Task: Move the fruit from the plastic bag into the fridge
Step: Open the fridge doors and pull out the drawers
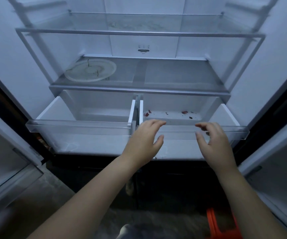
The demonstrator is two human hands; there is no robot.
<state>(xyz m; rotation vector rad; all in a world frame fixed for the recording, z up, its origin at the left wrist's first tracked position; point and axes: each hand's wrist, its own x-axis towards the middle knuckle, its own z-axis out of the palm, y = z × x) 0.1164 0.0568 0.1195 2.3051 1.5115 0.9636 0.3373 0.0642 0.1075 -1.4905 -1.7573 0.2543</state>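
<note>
My left hand (143,138) and right hand (214,142) hover spread, empty, over the right crisper drawer (179,125); I should grip its rim evenly

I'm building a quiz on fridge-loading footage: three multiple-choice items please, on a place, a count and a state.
1. Where does the round pale plate lie? A. lower glass shelf, left side B. the floor C. top shelf
2. How many clear plastic drawers are pulled out? A. one B. two C. three
3. How are the left hand and right hand? A. gripping a bag B. open, holding nothing C. clenched fists
Answers: 1 A, it rests on the shelf above the drawers; 2 B, two stand out side by side; 3 B, fingers loosely spread, nothing held.
</note>
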